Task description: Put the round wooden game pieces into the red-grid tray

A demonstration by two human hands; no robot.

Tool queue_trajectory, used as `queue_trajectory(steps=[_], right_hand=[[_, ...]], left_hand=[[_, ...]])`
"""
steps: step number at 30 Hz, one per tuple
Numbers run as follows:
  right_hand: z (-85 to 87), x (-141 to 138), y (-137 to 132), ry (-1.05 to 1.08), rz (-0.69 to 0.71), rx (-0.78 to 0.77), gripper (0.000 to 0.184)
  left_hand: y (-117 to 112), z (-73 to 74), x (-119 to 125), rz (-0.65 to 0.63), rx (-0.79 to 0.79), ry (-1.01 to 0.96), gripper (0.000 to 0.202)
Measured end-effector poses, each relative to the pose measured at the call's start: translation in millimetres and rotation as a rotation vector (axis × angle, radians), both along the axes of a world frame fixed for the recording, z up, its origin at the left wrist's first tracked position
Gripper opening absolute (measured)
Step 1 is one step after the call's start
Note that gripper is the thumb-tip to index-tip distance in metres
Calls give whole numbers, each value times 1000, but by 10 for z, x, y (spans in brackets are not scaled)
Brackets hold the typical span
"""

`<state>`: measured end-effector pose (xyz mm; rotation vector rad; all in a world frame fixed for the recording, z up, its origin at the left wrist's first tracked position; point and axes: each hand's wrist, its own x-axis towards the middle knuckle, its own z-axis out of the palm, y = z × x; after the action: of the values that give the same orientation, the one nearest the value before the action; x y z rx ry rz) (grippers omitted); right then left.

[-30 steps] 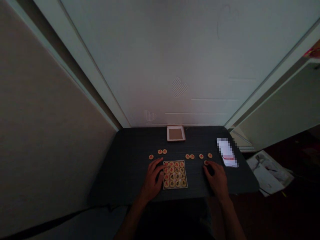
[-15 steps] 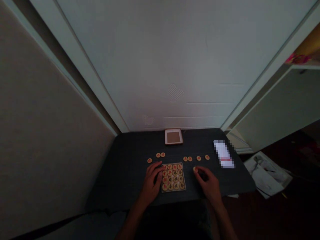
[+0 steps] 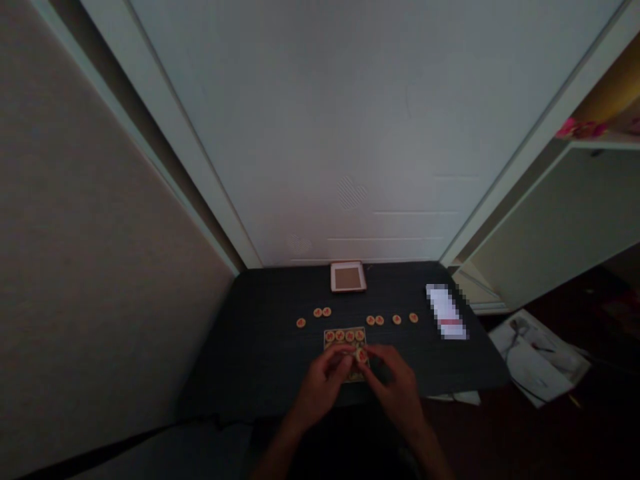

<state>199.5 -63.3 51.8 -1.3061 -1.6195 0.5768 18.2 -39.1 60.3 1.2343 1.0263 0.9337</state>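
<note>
My right hand (image 3: 397, 380) pinches a round Chinese chess piece (image 3: 361, 355) with a red character between thumb and fingers, over the box. My left hand (image 3: 325, 379) is closed right beside it, thumb and fingertips drawn together close to that piece. Whether anything sits in the left fingers I cannot make out. Below both hands lies the square box (image 3: 325, 333) of Chinese chess pieces; its back row of red-marked pieces (image 3: 345, 336) shows, while the hands cover most of the rest.
Behind the box, loose pieces lie on the dark table (image 3: 250, 347): a few to the left (image 3: 318, 313) and several to the right (image 3: 379, 321). A shallow lid (image 3: 348, 277) rests against the wall side. A blurred-out phone-like object (image 3: 447, 312) lies at the right.
My right hand has carried its piece leftward from beside the box to above it. My left hand has moved right from the box's left edge, its fingers closing near that piece.
</note>
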Motion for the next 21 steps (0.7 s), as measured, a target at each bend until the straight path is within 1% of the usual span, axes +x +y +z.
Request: queue_trajectory(steps=[6,10,13,18,21], right_hand=[[-57,-85,-36,-14,7,85,28],[-90,-119,-51,-1,20,77,31],[-60,-121,-48,25,18,28,31],[32,-117,-25,99,49,-92,25],[42,-125,-5,165,37,-170,22]], left_hand=[[-10,-7,37,28,-81,-80,26],[7,-26,40,70,-51,-46,23],[26,-14,24,66,-21,-7,23],[45,26,0,16,14,29,22],[48,26,-5,-20,32,20,23]])
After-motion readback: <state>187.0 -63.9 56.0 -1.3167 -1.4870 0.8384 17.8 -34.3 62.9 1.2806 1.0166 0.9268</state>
